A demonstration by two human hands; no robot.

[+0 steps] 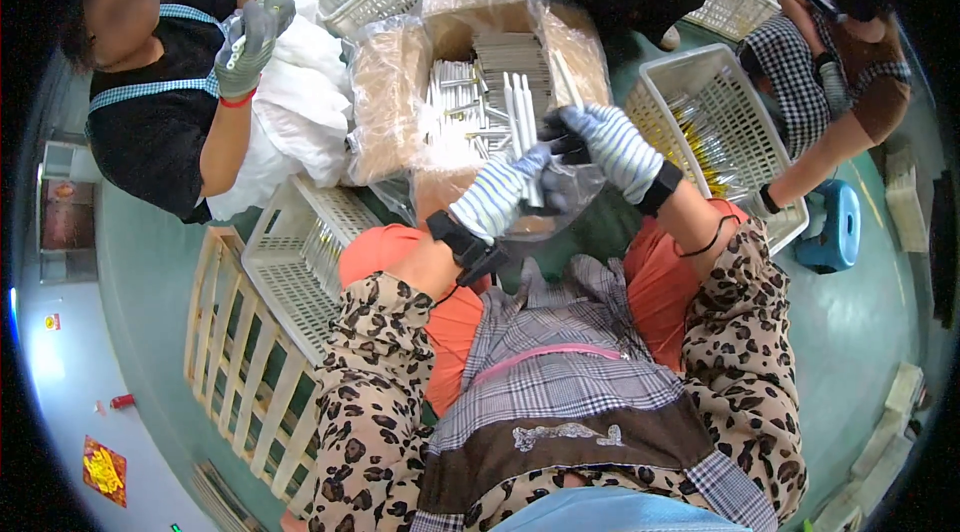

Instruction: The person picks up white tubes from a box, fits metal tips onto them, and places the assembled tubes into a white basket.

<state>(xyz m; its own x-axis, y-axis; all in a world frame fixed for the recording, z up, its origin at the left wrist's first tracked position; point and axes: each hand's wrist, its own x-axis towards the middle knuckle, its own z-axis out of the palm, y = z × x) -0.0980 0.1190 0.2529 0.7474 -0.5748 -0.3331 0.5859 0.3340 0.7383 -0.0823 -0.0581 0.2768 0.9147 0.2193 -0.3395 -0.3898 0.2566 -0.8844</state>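
- Nearest, the apron [560, 382] bears a pale motif [567, 436], illegible here.
- The left hand [510, 194], gloved, is closed around several upright white rods [519, 110]. They look light, stiff and smooth, perhaps slippery in a bundle; mid-shaft seems the best hold.
- To its right, the gloved right hand [612, 150] grips a single white rod [566, 77], probably easily bent.
- Beyond, more rods fill the plastic-lined carton [388, 107].
- Far left, a red-and-yellow wall poster [105, 472] is unreadable.

Both forearms [697, 224] reach forward, the left hand [508, 194] curled, the right hand [615, 150] bent just beside it.
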